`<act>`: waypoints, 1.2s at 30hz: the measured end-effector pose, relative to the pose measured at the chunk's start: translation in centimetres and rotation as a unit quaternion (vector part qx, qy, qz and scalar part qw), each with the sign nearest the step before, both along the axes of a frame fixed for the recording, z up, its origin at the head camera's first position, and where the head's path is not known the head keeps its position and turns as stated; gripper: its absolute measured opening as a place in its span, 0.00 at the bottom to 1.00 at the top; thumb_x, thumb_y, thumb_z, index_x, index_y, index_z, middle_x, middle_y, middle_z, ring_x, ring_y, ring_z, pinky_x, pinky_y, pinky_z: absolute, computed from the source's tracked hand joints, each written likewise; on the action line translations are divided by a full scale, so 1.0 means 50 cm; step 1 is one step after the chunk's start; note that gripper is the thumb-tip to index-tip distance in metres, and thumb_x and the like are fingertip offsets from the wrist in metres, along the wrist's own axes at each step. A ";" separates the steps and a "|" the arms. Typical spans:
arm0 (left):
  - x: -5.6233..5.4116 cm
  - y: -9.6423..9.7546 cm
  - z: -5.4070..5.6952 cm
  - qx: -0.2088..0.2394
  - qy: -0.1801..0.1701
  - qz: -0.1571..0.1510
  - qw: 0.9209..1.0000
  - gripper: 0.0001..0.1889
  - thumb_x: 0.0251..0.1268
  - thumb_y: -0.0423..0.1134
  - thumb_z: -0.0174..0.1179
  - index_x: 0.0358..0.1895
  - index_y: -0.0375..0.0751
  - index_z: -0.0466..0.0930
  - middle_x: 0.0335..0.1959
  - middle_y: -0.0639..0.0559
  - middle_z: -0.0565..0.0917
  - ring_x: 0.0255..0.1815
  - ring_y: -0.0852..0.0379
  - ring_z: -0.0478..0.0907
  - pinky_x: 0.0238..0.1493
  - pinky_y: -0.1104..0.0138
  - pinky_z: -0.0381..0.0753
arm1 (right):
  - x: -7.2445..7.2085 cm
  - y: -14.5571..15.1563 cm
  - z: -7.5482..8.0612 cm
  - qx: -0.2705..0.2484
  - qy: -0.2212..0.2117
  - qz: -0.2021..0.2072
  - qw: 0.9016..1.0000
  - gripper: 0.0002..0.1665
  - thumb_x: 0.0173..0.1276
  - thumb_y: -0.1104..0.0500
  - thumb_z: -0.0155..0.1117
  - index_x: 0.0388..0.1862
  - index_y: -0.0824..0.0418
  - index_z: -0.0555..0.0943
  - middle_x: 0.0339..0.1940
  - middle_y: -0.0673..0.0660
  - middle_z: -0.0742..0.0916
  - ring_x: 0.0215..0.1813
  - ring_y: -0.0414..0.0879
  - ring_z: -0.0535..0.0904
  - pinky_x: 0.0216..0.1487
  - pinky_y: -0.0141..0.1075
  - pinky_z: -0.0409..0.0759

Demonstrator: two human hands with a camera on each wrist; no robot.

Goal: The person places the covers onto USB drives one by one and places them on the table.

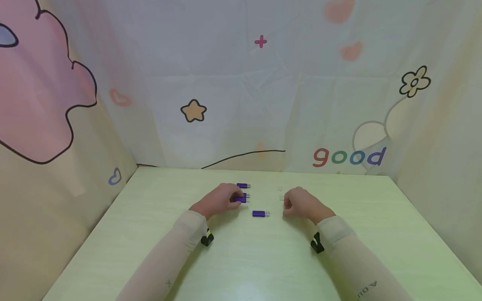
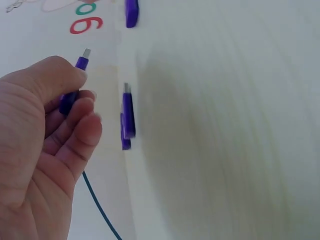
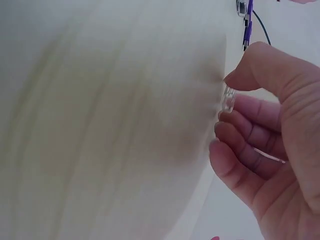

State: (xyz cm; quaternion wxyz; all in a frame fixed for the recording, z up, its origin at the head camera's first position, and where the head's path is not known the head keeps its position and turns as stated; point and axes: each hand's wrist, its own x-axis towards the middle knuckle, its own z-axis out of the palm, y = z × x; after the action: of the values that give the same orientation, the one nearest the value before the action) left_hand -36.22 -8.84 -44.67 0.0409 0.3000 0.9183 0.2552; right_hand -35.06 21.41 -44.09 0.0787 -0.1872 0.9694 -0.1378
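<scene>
My left hand (image 1: 222,198) pinches a purple USB flash drive (image 2: 81,63) between thumb and fingers, its bare metal plug pointing away from the palm. Two more purple drives (image 2: 128,112) lie just past this hand, their plugs also bare. Nearer me, between the hands, lies another purple drive (image 1: 260,213) with a clear piece over its plug end. My right hand (image 1: 301,204), low over the table, holds a small clear cap (image 3: 228,100) between thumb and index finger, its other fingers curled. Beyond that hand lie two clear caps (image 1: 280,188), the closer one beside its knuckles.
The pale wooden table (image 1: 241,259) reaches back to a printed cloth backdrop (image 1: 233,83), which also encloses the sides. Each wrist wears a small black device (image 1: 317,243) on its strap. A thin dark line (image 2: 100,207) on the cloth shows behind the left hand.
</scene>
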 end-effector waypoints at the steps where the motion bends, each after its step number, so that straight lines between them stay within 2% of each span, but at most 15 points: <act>1: 0.001 0.000 0.000 0.009 -0.006 0.001 1.000 0.07 0.68 0.37 0.67 0.46 0.42 0.85 0.39 0.55 0.84 0.39 0.59 0.77 0.48 0.66 0.82 | 0.001 0.002 0.000 -0.001 0.006 0.004 1.000 0.05 0.60 0.59 0.72 0.28 0.54 0.83 0.27 0.49 0.83 0.34 0.45 0.76 0.42 0.38 0.78; 7: 0.017 -0.002 0.006 0.091 -0.054 0.011 0.994 0.08 0.67 0.36 0.68 0.47 0.44 0.87 0.40 0.55 0.86 0.38 0.56 0.77 0.42 0.68 0.81 | 0.008 0.008 0.008 -0.041 0.021 0.019 0.999 0.02 0.62 0.59 0.71 0.33 0.54 0.85 0.28 0.48 0.85 0.34 0.43 0.77 0.42 0.37 0.80; 13: 0.035 -0.007 0.011 0.164 -0.075 0.012 0.984 0.07 0.67 0.35 0.69 0.45 0.44 0.87 0.40 0.53 0.87 0.36 0.56 0.77 0.37 0.71 0.79 | 0.021 0.011 0.018 -0.122 0.008 0.023 0.992 0.08 0.67 0.58 0.71 0.43 0.58 0.87 0.34 0.49 0.87 0.36 0.43 0.79 0.44 0.37 0.83; 17: 0.046 -0.009 0.017 0.201 -0.104 0.018 0.974 0.08 0.67 0.38 0.70 0.47 0.45 0.88 0.39 0.52 0.87 0.34 0.57 0.77 0.34 0.71 0.79 | 0.032 0.012 0.018 -0.193 0.029 0.045 0.980 0.12 0.67 0.57 0.73 0.47 0.60 0.89 0.37 0.49 0.89 0.37 0.43 0.80 0.42 0.34 0.83; 20: 0.052 -0.009 0.022 0.232 -0.138 0.022 0.963 0.09 0.66 0.39 0.71 0.48 0.47 0.88 0.40 0.51 0.87 0.33 0.56 0.78 0.36 0.65 0.81 | 0.039 0.012 0.017 -0.243 0.037 0.054 0.968 0.15 0.66 0.56 0.75 0.49 0.60 0.89 0.39 0.49 0.91 0.37 0.43 0.82 0.41 0.32 0.84; 24: 0.058 -0.007 0.030 0.273 -0.169 0.020 0.947 0.10 0.64 0.39 0.72 0.47 0.47 0.89 0.40 0.50 0.88 0.34 0.55 0.80 0.42 0.53 0.84 | 0.048 0.007 0.019 -0.296 0.020 0.036 0.954 0.17 0.65 0.53 0.77 0.49 0.60 0.89 0.41 0.50 0.92 0.40 0.43 0.86 0.43 0.30 0.86; 28: 0.063 -0.004 0.036 0.299 -0.171 0.017 0.939 0.10 0.63 0.38 0.73 0.46 0.45 0.88 0.39 0.48 0.88 0.34 0.55 0.81 0.47 0.45 0.85 | 0.057 -0.003 0.026 -0.337 0.005 0.021 0.941 0.17 0.64 0.50 0.77 0.48 0.56 0.90 0.42 0.51 0.92 0.42 0.43 0.88 0.46 0.31 0.87; 31: 0.067 -0.001 0.038 0.309 -0.171 0.020 0.935 0.09 0.63 0.38 0.73 0.45 0.44 0.89 0.37 0.48 0.87 0.32 0.54 0.81 0.45 0.46 0.86 | 0.063 -0.012 0.033 -0.361 0.002 0.024 0.932 0.15 0.63 0.49 0.77 0.46 0.54 0.90 0.42 0.52 0.91 0.42 0.45 0.88 0.47 0.33 0.87; 36: 0.074 0.004 0.036 0.322 -0.169 0.014 0.931 0.10 0.61 0.40 0.74 0.44 0.43 0.89 0.33 0.48 0.87 0.29 0.54 0.81 0.36 0.57 0.84 | 0.069 -0.025 0.039 -0.393 -0.010 0.035 0.919 0.16 0.63 0.49 0.78 0.44 0.57 0.90 0.41 0.52 0.92 0.41 0.49 0.89 0.46 0.37 0.88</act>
State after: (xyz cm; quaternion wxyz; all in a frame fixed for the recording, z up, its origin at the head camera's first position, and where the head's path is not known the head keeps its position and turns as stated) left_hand -32.50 -8.62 -42.88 0.0931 0.2361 0.7702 0.5851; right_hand -31.59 20.17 -42.16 0.0134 -0.2352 0.8293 -0.5068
